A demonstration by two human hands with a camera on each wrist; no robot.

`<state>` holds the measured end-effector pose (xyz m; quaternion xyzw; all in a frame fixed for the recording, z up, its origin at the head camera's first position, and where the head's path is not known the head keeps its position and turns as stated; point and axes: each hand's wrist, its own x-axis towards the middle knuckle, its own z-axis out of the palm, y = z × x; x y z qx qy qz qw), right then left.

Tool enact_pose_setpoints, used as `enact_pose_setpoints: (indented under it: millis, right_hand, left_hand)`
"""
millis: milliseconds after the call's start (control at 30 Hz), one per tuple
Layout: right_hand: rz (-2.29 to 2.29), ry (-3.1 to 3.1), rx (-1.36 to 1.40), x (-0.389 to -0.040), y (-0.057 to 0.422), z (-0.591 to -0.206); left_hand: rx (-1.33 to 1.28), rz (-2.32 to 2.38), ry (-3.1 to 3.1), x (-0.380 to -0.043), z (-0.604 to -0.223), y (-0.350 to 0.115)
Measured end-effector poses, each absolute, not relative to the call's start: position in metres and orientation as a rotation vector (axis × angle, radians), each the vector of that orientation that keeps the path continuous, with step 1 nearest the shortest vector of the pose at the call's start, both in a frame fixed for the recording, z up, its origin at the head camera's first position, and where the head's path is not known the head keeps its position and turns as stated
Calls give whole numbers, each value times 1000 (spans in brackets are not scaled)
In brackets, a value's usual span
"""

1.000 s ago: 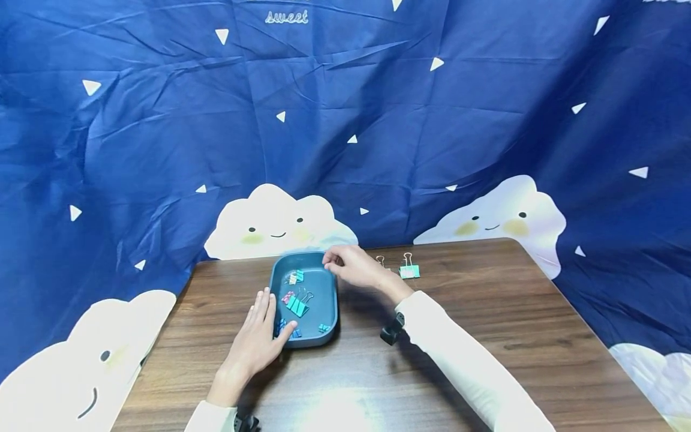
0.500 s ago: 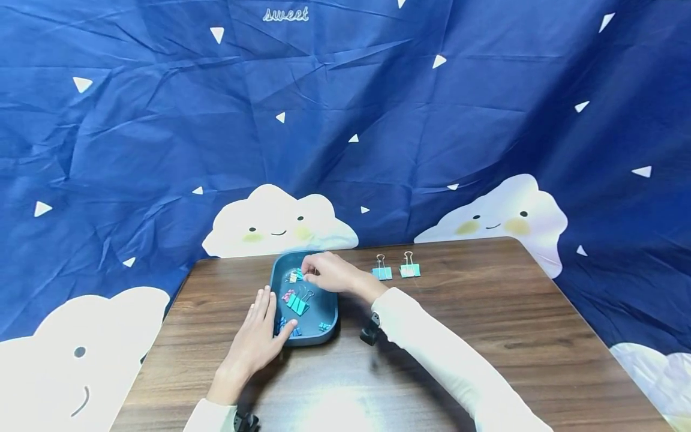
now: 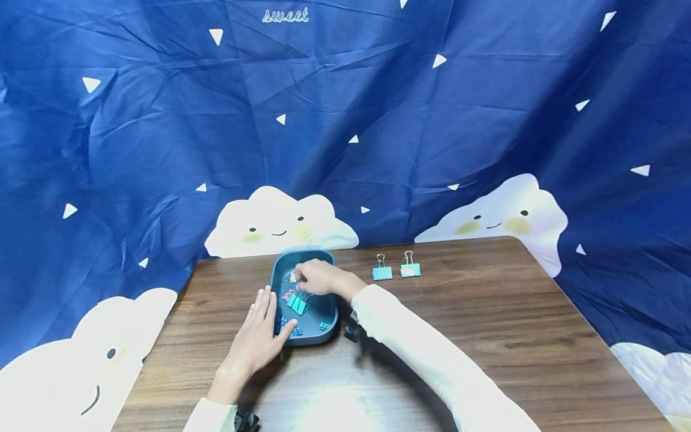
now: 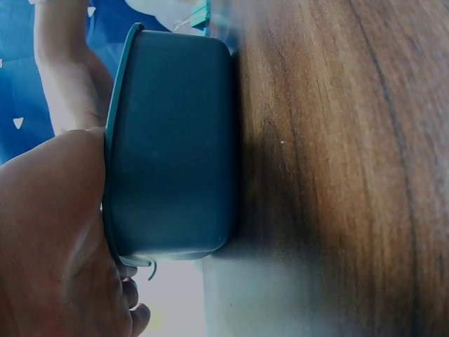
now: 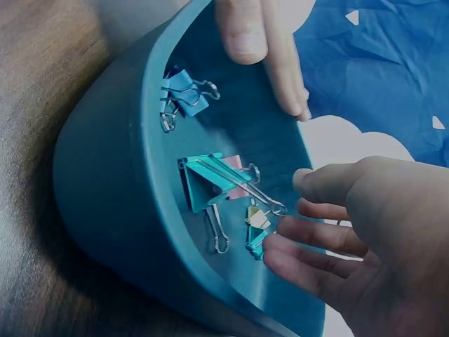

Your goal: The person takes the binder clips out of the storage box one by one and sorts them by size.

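Note:
A blue-grey tray [image 3: 317, 315] on the table holds several binder clips. My left hand [image 3: 255, 343] rests against its left side, fingers straight along the rim and thumb over the near corner. My right hand [image 3: 322, 278] reaches inside, fingers loosely bent and thumb apart. In the right wrist view, those fingertips are beside a yellow clip [image 5: 259, 216] and a small teal clip [image 5: 255, 243], with nothing gripped. A large teal clip [image 3: 297, 305] lies mid-tray, overlapping a pink clip [image 5: 237, 192]. Blue clips [image 5: 186, 94] sit near the left thumb, and small teal clips [image 3: 324, 326] in the near right corner.
To the tray's right, a light-blue binder clip [image 3: 382, 274] and a mint binder clip [image 3: 409, 270] stand side by side on the wooden table [image 3: 459, 312], handles pointing away. A blue cloth [image 3: 345, 156] with clouds hangs behind the table's far edge.
My right hand has moved left from the tray's far right rim to over the clips inside, uncovering the light-blue clip on the table. My left hand has stayed in place.

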<state>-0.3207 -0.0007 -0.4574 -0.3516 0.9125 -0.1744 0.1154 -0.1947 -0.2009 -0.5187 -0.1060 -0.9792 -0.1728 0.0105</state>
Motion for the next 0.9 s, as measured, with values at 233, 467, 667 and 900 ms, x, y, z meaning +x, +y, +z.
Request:
enact_pose_setpoints:
  millis: [233,467,667,900]
  right_hand:
    - [-312,2642,-899,-320,-14,-467]
    - [-119,2643,-936,-316,-19,-475]
    - [-126,2647,-1000,-316,-16,-476]
    - [-215,2608,-1086,-319,-15,-477]
  left_hand:
    - [-331,-546,-3063,-195,-518,-201]
    - [-332,-539,-3060,-195,-519,-201]
    - [-335,-534,-3053,-195,-521,-200]
    - [-334,-517,-3038,-195,-523,-200]
